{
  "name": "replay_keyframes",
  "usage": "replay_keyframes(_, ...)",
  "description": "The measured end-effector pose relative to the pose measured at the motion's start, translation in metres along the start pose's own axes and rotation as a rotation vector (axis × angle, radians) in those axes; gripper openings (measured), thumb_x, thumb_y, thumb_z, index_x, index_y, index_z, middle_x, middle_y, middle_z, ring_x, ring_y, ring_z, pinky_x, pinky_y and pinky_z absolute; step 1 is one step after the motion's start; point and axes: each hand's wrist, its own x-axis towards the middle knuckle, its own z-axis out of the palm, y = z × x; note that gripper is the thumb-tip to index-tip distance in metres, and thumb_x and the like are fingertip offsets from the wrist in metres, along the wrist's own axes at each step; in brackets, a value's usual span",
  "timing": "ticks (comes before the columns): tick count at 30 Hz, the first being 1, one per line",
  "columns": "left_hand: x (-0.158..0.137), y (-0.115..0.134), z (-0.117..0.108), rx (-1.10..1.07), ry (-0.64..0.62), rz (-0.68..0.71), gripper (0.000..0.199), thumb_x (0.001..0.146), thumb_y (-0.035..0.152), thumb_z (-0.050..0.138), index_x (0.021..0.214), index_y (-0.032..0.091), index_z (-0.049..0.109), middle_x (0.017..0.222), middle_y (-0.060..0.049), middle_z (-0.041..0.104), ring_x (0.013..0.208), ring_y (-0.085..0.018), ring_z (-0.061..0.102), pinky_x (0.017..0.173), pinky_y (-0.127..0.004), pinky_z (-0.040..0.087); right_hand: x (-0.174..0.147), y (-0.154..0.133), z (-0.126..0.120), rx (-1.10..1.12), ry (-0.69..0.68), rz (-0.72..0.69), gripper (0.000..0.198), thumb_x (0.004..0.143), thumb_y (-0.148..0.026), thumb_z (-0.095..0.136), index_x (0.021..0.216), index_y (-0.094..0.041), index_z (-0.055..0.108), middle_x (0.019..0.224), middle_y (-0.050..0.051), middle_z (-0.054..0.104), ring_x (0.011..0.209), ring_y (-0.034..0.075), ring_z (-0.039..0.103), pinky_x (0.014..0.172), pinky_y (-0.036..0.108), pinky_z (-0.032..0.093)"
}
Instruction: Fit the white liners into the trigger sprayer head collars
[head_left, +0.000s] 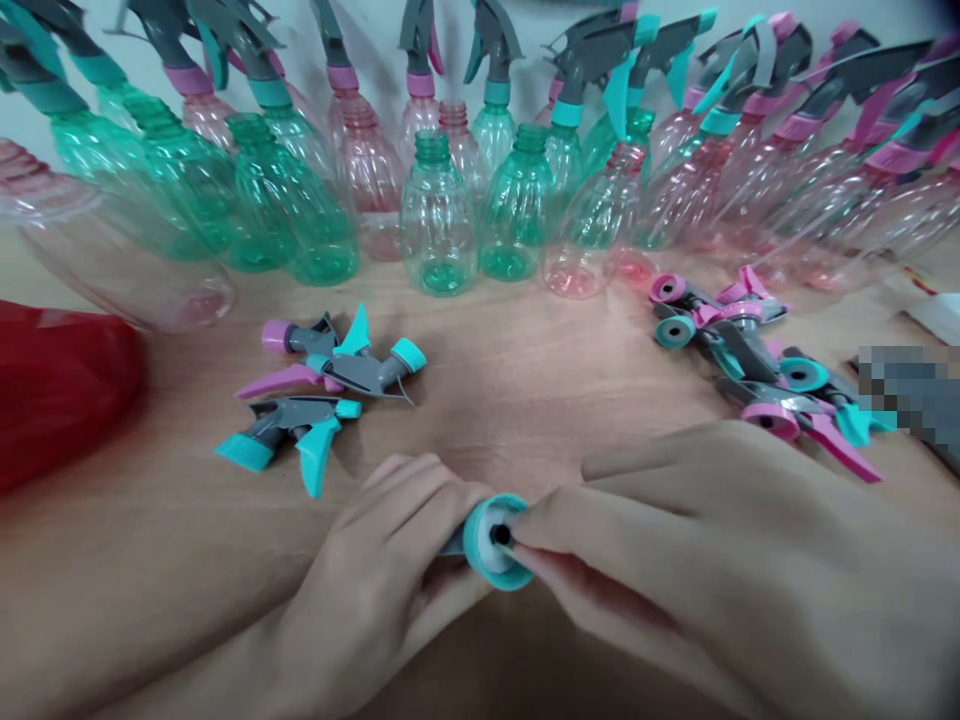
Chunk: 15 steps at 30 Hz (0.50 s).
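Observation:
Low over the front of the table, my left hand (382, 560) is wrapped round a grey trigger spray head (474, 545). Its turquoise collar faces me, showing a white inside and a dark round hole. My right hand (637, 550) has thumb and forefinger pinched at that collar's opening; whatever lies between these fingertips is too small to make out. Left of the hands lie several loose spray heads (364, 372) in grey with turquoise or pink parts. A second pile of spray heads (742, 335) lies beyond my right hand.
Several clear green bottles (439, 215) and pink bottles (589, 225) stand along the back, some with spray heads fitted, others with bare necks. A pink bottle (112, 240) leans at the far left, above a red bag-like thing (67, 390). A pixelated dark object (911, 395) lies at the right.

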Motion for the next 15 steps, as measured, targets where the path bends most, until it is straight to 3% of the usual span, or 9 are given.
replay_keyframes(2,-0.002,-0.001,0.001,0.049,0.019,0.021,0.007,0.092,0.026,0.051,0.09,0.02,0.05,0.074,0.001,0.054,0.065,-0.015,0.052,0.063,-0.029,0.043,0.006,-0.008,-0.001,-0.011,0.05,0.006,0.014,0.073,-0.02,0.06,0.061,-0.022,0.053,0.045,-0.006,0.055,0.036,0.011,0.045,0.034,0.031,0.014)
replay_keyframes(6,-0.008,-0.003,0.003,0.163,0.09,0.07,0.009,0.093,0.026,0.048,0.097,0.018,0.05,0.078,-0.002,0.057,0.069,-0.018,0.053,0.067,-0.032,0.043,0.008,-0.019,0.011,-0.017,0.107,0.15,0.017,0.074,-0.014,0.042,0.06,-0.021,0.046,0.042,-0.005,0.048,0.031,0.009,0.037,0.034,0.03,0.014)
replay_keyframes(9,-0.007,-0.001,0.001,0.195,0.1,0.08,0.008,0.092,0.022,0.049,0.098,0.017,0.052,0.081,-0.003,0.058,0.07,-0.018,0.053,0.068,-0.031,0.043,0.005,-0.019,0.014,-0.027,0.139,0.146,0.016,0.076,-0.014,0.044,0.062,-0.02,0.048,0.041,-0.004,0.049,0.03,0.009,0.038,0.033,0.029,0.015)
replay_keyframes(13,-0.003,0.005,0.0,0.142,0.077,0.037,0.006,0.091,0.023,0.05,0.089,0.019,0.052,0.073,0.0,0.056,0.064,-0.016,0.053,0.061,-0.029,0.042,0.001,-0.01,0.005,0.0,-0.028,0.063,0.014,0.069,-0.018,0.068,0.067,-0.021,0.054,0.044,-0.006,0.055,0.03,0.009,0.043,0.027,0.028,0.013)
replay_keyframes(15,-0.001,0.008,0.001,0.078,0.045,0.029,0.008,0.091,0.023,0.05,0.085,0.019,0.051,0.07,0.001,0.055,0.061,-0.015,0.051,0.059,-0.028,0.042,0.001,-0.005,-0.001,0.089,-0.157,0.065,0.018,0.069,-0.014,0.07,0.072,-0.023,0.055,0.052,-0.008,0.06,0.035,0.009,0.049,0.029,0.025,0.019)
